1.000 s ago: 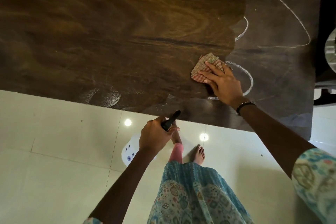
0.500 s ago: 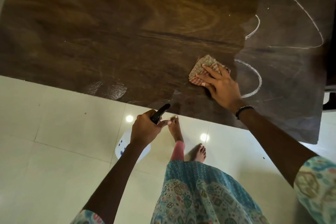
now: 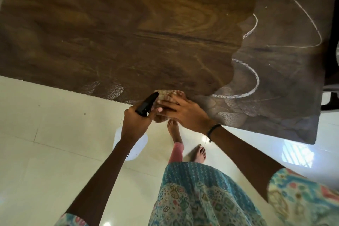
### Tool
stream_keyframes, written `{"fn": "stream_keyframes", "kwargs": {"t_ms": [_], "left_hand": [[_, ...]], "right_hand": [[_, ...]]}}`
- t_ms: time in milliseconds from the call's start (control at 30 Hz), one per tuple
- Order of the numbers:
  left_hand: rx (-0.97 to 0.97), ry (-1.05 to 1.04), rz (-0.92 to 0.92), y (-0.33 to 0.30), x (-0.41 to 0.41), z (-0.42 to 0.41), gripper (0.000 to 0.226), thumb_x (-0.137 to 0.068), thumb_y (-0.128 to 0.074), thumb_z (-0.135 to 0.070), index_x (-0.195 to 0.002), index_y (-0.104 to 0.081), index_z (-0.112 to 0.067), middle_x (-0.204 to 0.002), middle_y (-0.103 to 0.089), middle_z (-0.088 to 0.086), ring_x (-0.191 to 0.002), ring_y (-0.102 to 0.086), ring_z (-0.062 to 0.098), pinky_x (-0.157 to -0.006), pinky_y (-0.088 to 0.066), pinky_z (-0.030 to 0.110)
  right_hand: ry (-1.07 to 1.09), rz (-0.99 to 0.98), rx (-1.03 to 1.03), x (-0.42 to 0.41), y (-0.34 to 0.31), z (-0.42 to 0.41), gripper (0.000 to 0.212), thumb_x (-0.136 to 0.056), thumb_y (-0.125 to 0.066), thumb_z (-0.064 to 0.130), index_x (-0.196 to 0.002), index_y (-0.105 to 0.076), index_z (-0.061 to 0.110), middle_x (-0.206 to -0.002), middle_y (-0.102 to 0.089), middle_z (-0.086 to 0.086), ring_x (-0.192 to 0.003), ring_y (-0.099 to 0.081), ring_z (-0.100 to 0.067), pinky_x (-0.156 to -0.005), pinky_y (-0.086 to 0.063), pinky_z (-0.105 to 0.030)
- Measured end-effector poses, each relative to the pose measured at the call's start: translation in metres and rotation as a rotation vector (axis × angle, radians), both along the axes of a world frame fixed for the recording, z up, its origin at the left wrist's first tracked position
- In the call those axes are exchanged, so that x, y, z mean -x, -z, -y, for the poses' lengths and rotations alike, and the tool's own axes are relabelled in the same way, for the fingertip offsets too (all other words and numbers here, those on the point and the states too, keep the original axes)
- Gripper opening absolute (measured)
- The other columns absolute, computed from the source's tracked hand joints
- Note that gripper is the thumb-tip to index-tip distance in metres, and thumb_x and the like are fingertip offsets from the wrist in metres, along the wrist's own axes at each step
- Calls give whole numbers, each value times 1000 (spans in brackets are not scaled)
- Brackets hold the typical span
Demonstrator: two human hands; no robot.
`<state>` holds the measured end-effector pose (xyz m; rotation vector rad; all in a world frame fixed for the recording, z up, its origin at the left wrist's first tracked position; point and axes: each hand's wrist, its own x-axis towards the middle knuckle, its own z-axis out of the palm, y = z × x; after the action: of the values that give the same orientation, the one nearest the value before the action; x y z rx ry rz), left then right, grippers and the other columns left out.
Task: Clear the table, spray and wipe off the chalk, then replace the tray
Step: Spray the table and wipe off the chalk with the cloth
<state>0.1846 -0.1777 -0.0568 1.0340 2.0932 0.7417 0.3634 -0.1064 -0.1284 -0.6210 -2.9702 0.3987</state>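
A dark wooden table [image 3: 128,33] fills the upper view; its left part looks wiped and shiny, its right part dull. White chalk curves [image 3: 254,79] remain on the right part. My right hand [image 3: 183,112] lies with straight fingers on a checked cloth [image 3: 165,94] at the table's near edge. My left hand [image 3: 136,119] grips a white spray bottle [image 3: 134,145] by its black trigger head [image 3: 146,104], just off the table edge and beside the cloth. No tray is in view.
A long chalk arc [image 3: 302,11] runs along the table's far right. Something dark, perhaps a chair [image 3: 332,79], stands right of the table. Pale tiled floor [image 3: 45,143] lies below, with my bare feet [image 3: 199,153] near the table edge.
My right hand has dragged the cloth from beside the chalk loop back and leftward to the near edge. The left hand with the bottle now sits right next to it.
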Motion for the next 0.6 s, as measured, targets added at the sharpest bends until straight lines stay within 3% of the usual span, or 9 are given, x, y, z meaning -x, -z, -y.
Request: {"fn": "stream_keyframes", "kwargs": {"t_ms": [67,167,233,333,467,533,600], "left_hand": [[22,15,37,2,-9,-2,44,-66,-79,-43,-99,-73,-15,-64,-64,-5,-50,-52,-1,-58,-39,16],[63,-8,101,2,-25,-5,33,-66,-81,-37,-83,-72,-10,-63,-63,-11,-51,-55,-3,-54,-38,5],[63,1,118,3,-36,-5,30,-66,-82,-35,-80,-69,-12,-63,-63,-12,-51,-56,-4,-54,-38,3],[44,57,96,3,-51,-5,32,-67,-81,-37,-89,-72,-16,-66,-65,-13,-54,-57,-3,-56,-39,4],[61,80,109,4,-63,-9,34,-67,-81,-41,-86,-71,-14,-58,-61,-9,-44,-49,0,-55,-40,20],[75,129,107,3,-68,-12,41,-67,-79,-45,-93,-72,-14,-56,-58,-8,-42,-46,4,-54,-36,21],[88,144,107,1,-71,-18,37,-66,-80,-42,-87,-71,-13,-55,-58,-11,-48,-52,9,-55,-39,22]], "right_hand": [[52,43,-25,-43,3,-8,54,-86,-56,12,-135,-48,34,-148,-41,0,-136,-36,-34,-90,-52,-48],[252,48,19,-91,-4,-34,46,-93,-53,15,-135,-49,33,-148,-40,0,-132,-40,-34,-79,-57,-47],[413,19,66,-92,-13,-52,39,-96,-52,19,-133,-52,31,-148,-40,0,-132,-38,-37,-80,-56,-50],[572,27,141,-60,-20,-58,38,-98,-48,21,-134,-50,31,-153,-33,2,-139,-26,-37,-94,-48,-56],[381,28,128,-40,-8,-34,47,-87,-59,10,-130,-56,29,-150,-38,2,-137,-32,-37,-82,-55,-51],[228,58,60,-56,0,-16,47,-78,-70,12,-122,-62,27,-144,-46,1,-133,-40,-36,-87,-54,-48],[123,77,18,-84,5,-3,48,-81,-67,13,-124,-59,33,-144,-47,2,-135,-39,-33,-97,-48,-48]]}}
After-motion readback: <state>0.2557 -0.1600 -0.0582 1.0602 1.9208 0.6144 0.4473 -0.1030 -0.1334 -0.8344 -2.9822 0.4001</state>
